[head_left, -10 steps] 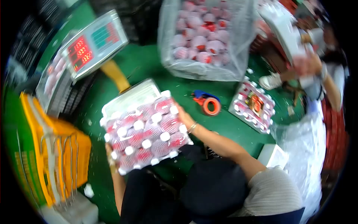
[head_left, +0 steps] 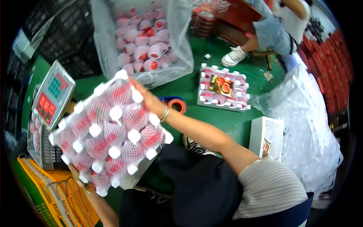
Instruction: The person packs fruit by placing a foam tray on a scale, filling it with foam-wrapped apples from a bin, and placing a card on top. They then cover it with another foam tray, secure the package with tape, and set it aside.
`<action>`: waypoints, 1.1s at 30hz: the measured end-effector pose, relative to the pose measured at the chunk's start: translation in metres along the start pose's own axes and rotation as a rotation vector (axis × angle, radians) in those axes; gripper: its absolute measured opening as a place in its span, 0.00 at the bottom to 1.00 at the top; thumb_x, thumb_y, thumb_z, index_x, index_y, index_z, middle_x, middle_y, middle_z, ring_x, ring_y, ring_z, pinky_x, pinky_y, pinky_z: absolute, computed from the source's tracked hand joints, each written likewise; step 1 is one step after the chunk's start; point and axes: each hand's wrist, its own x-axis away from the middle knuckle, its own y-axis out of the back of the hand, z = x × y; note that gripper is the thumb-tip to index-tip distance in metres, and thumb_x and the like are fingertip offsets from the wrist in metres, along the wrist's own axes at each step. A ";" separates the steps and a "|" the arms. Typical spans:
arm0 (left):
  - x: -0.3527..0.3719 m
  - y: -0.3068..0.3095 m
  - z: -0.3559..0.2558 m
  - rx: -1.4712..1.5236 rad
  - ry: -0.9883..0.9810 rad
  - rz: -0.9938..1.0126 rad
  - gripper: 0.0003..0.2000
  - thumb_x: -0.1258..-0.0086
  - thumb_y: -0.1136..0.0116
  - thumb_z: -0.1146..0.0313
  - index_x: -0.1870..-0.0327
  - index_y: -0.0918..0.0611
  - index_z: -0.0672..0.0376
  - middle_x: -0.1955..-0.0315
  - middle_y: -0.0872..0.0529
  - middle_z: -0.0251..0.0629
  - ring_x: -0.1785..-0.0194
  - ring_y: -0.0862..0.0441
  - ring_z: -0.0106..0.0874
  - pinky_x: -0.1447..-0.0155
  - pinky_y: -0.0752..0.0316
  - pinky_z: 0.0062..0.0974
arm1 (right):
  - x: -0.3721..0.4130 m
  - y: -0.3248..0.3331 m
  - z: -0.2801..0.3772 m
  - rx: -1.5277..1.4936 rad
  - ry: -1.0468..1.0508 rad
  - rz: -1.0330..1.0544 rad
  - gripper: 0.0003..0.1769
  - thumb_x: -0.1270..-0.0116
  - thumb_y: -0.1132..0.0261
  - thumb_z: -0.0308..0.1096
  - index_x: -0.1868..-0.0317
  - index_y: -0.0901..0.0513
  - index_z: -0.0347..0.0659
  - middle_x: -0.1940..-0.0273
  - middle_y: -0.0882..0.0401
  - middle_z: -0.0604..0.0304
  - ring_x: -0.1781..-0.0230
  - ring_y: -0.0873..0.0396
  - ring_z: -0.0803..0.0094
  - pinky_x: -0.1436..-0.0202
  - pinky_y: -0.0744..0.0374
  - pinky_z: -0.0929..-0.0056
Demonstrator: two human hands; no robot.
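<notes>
A white foam pack of red fruit (head_left: 111, 132) is held up in front of me, tilted, each fruit in a netted foam sleeve and white pegs standing between them. My right hand (head_left: 146, 99) grips its far right edge, and a bracelet circles that wrist. At the near left corner my left hand (head_left: 84, 182) holds the pack, its fingers partly hidden beneath. Part of the scale's metal platform (head_left: 136, 174) shows below the pack. The scale's display (head_left: 53, 94), with red lit digits, stands to the left.
A plastic-lined crate (head_left: 181, 70) of sleeved fruit is at the back. A labelled fruit pack (head_left: 223, 89), a tape dispenser (head_left: 177, 106) and a white foam box (head_left: 258, 136) lie rightward. Clear plastic (head_left: 306, 143) is heaped at right. A yellow crate (head_left: 62, 196) stands left; another person (head_left: 272, 34) sits behind.
The fruit pack has been raised nearer to me and turned, held in both hands. My view has shifted right, and the other person's held white box is out of sight.
</notes>
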 end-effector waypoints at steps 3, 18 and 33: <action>-0.106 -0.063 -0.039 0.251 0.542 -0.103 0.41 0.33 0.47 0.44 0.25 0.43 0.57 0.34 0.32 0.48 0.36 0.27 0.45 0.35 0.27 0.45 | 0.039 0.085 0.061 0.239 0.008 -0.259 0.29 0.21 0.63 0.41 0.25 0.44 0.37 0.23 0.49 0.53 0.22 0.52 0.66 0.21 0.52 0.69; -0.140 -0.567 0.207 0.726 1.268 0.368 0.23 0.25 0.50 0.49 0.38 0.25 0.56 0.46 0.18 0.41 0.45 0.18 0.37 0.41 0.22 0.42 | 0.300 0.393 0.088 0.103 -0.587 -1.249 0.36 0.27 0.53 0.61 0.34 0.28 0.40 0.41 0.23 0.54 0.45 0.22 0.68 0.39 0.25 0.69; -0.137 -0.513 0.184 0.226 1.061 0.542 0.37 0.24 0.63 0.40 0.27 0.41 0.66 0.29 0.36 0.52 0.27 0.38 0.46 0.26 0.41 0.44 | 0.356 0.385 0.063 0.225 -0.892 -1.161 0.42 0.30 0.52 0.66 0.34 0.29 0.35 0.37 0.26 0.46 0.37 0.27 0.57 0.35 0.28 0.58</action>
